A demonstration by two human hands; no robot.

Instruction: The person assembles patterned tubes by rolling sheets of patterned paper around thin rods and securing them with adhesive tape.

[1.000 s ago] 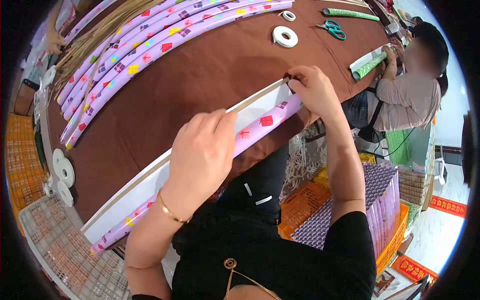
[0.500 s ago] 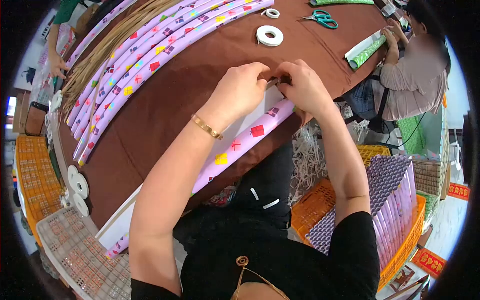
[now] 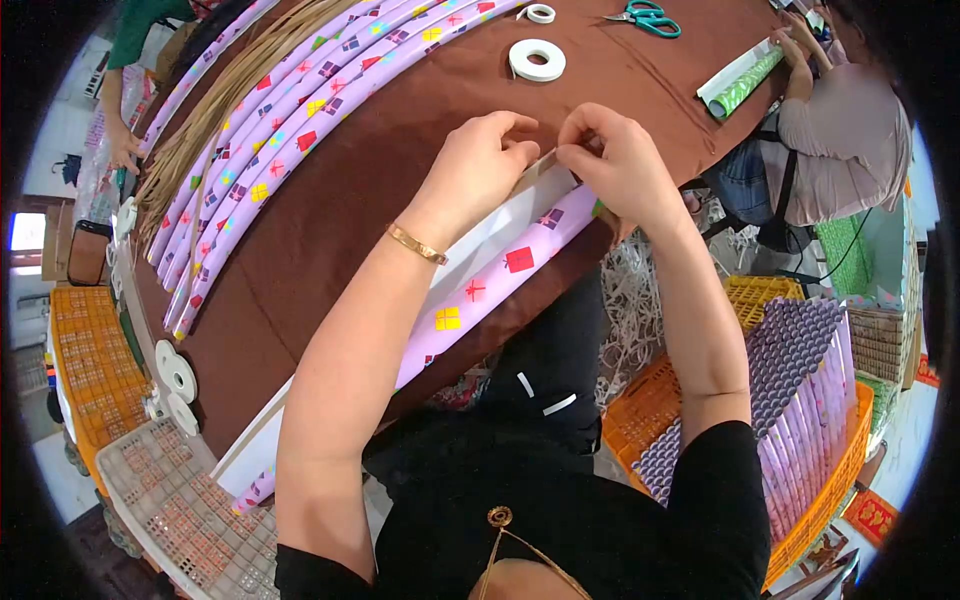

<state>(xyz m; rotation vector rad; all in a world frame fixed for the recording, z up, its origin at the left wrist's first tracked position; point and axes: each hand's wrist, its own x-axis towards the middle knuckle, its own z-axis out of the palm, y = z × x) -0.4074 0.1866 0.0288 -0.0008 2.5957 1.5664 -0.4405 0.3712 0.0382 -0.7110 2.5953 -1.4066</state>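
A lilac roll of wrapping paper (image 3: 475, 292) with gift-box prints lies along the near table edge, its white inner flap (image 3: 505, 225) showing and a tan strip (image 3: 542, 165) along the flap's edge. My right hand (image 3: 615, 165) pinches at the far corner of that edge, thumb against forefinger. Beside it, my left hand (image 3: 485, 170) has curled fingers, with the thumb close to the strip; what they grip, if anything, is hidden. My left forearm covers part of the roll. Two white slips (image 3: 560, 404) lie on my dark trousers.
More lilac rolls (image 3: 300, 140) and tan paper strips (image 3: 215, 140) lie at left. Tape rolls (image 3: 537, 60) and teal-handled scissors (image 3: 650, 18) sit at the back. A co-worker (image 3: 840, 140) handles a green roll (image 3: 745, 85); another person's hand (image 3: 122, 145) is far left. An orange crate (image 3: 800, 520) holds rolls.
My hands have parted slightly at the paper's corner, exposing more of the white flap and tan strip. The view has shifted a little. The green roll's co-worker has moved slightly.
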